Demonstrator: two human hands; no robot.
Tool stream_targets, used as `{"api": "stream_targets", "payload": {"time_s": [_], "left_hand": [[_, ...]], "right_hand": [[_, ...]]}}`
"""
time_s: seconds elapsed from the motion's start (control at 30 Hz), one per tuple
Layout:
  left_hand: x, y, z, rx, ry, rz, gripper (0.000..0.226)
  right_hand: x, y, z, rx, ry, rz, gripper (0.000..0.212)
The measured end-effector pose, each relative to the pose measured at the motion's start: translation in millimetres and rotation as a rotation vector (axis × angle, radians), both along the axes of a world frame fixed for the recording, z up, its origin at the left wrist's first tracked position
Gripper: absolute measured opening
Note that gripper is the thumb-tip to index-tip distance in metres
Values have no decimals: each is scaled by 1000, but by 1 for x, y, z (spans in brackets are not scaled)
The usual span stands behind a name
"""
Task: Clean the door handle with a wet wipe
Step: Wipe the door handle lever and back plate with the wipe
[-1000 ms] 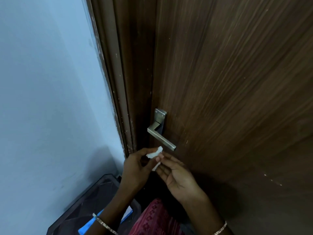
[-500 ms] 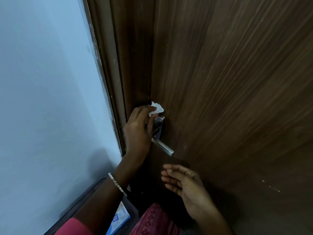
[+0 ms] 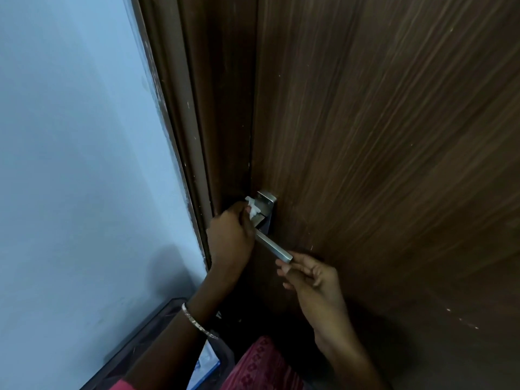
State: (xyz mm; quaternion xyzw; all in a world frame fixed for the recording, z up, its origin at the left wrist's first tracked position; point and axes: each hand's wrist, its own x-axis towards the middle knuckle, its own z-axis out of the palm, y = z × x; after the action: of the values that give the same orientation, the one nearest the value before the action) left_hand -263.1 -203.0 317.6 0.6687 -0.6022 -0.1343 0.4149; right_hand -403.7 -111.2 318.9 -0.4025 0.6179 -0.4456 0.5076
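A silver lever door handle [image 3: 274,246] is fixed to a dark brown wooden door [image 3: 380,136], with its square backplate [image 3: 267,204] above the lever. My left hand [image 3: 230,237] is shut on a small crumpled white wet wipe [image 3: 251,208], which it presses against the neck of the handle by the backplate. My right hand [image 3: 312,280] sits just below the free end of the lever. Its fingers are loosely curled and touch or nearly touch the lever tip; I cannot tell whether they grip it.
The brown door frame [image 3: 194,122] runs along the left of the door, with a pale blue wall [image 3: 78,164] beyond it. A dark bin [image 3: 146,339] stands low on the left, and a blue and white packet [image 3: 205,364] lies in it.
My left hand has kept the wipe on the handle's neck and shifted it slightly. My right hand has risen from below to the free end of the lever.
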Motion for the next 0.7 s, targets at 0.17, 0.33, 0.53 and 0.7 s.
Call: {"api": "stream_targets", "payload": {"time_s": [0.17,0.33,0.53,0.7], "left_hand": [[6,-6,-1,73,53,-41,22],[5,-6,-1,121,135,-36,19],[0,8,8,-66,104,35,16],[-5,11,17,-167,215,8,14]], "right_hand": [[-2,-6,-1,-63,131,30,38],[-4,-7,-2,-72,146,41,32],[-4,-9,-6,-57,148,26,31],[-4,-9,-11,-33,131,26,30]]}}
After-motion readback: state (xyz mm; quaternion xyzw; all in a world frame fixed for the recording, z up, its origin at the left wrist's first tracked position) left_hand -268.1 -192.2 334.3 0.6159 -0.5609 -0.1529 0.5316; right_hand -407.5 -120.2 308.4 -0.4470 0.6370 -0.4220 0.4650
